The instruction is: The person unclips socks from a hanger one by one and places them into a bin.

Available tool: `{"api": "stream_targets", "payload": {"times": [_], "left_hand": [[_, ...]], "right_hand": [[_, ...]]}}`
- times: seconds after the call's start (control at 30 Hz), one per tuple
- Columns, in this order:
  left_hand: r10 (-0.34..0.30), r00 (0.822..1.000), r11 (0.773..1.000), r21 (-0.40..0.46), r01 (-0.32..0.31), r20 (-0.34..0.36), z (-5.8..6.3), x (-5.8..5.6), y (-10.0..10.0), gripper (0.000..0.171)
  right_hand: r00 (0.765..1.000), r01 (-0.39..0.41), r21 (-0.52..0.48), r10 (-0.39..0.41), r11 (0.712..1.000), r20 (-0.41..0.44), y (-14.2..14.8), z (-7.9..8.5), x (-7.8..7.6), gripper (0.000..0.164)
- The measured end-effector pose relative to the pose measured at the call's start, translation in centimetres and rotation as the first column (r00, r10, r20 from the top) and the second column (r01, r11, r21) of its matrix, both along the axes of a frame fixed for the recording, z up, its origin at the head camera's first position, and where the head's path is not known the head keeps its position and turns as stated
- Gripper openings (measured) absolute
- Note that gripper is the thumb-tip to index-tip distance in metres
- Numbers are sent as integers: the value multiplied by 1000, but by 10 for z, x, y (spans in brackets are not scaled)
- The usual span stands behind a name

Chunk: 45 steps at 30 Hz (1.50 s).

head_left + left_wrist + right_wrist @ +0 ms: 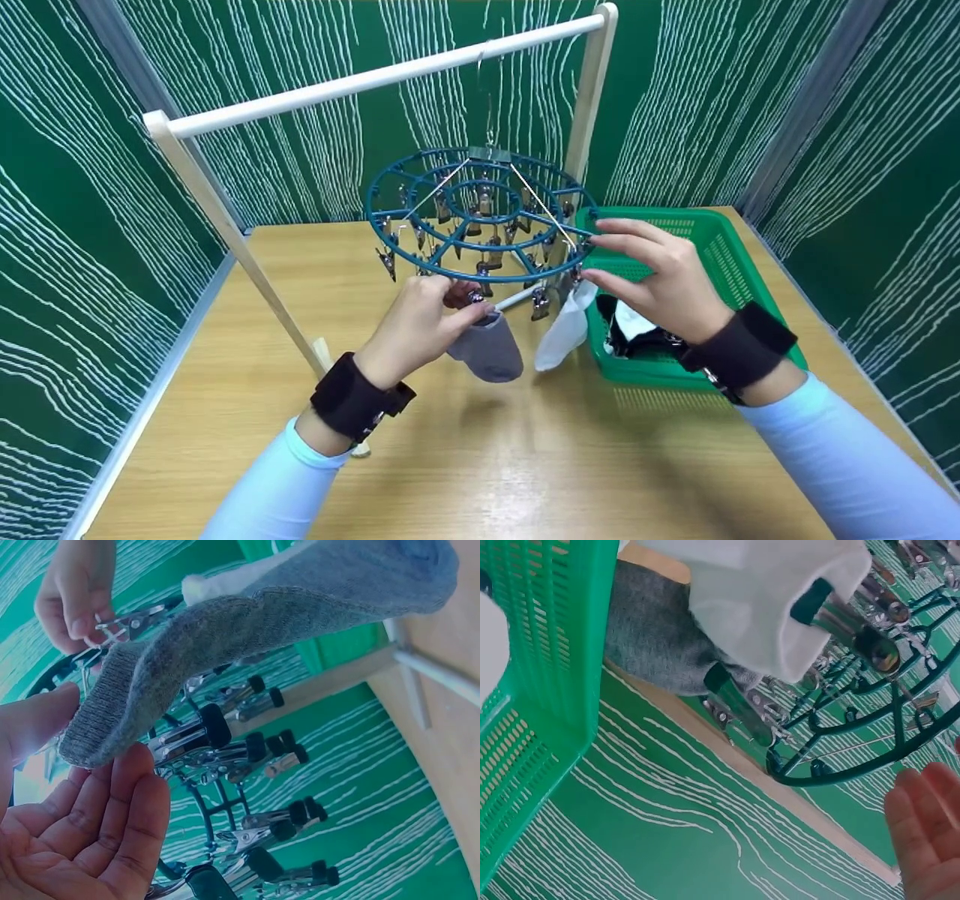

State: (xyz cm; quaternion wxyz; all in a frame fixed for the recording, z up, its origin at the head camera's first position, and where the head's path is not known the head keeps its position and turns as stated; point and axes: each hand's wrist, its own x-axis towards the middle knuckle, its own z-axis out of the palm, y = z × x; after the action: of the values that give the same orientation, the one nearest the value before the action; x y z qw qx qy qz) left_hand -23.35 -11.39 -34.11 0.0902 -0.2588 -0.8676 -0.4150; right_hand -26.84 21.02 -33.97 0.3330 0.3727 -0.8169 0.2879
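Observation:
My left hand [424, 315] pinches the cuff of a grey sock [491, 349], just under the front rim of a round blue-green clip hanger [517, 278]. In the left wrist view, thumb and fingers lie on either side of that cuff. A clip [739, 705] is on the grey sock in the right wrist view. Beside it hangs a white sock [564, 330], held by another clip [855, 630]. My right hand [660, 277] is at the hanger's right rim, fingers apart and extended, near the white sock's clip; whether it touches the rim, I cannot tell.
The hanger hooks over a white rail [390, 75] on a wooden stand [232, 232]. Several metal clips dangle below its rings. At the right, a green basket [750, 285] on the wooden table [480, 465] contains black and white cloth items [634, 321]. Green patterned walls surround the table.

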Motion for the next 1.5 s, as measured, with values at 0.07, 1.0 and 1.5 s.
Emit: {"api": "stream_targets", "payload": {"times": [0.07,1.0,1.5], "left_hand": [[4,1000,1000,-3,-4,2,0,0,0,25],[-5,1000,999,40,4,27,-3,0,-1,27],[5,999,993,114,-10,48,-6,-2,0,24]], "right_hand": [[1000,7,-23,-6,1000,13,1,-3,4,37],[827,-69,73,16,995,562,-47,-66,37,34],[767,-163,-20,139,986,626,-76,-92,25,26]]}}
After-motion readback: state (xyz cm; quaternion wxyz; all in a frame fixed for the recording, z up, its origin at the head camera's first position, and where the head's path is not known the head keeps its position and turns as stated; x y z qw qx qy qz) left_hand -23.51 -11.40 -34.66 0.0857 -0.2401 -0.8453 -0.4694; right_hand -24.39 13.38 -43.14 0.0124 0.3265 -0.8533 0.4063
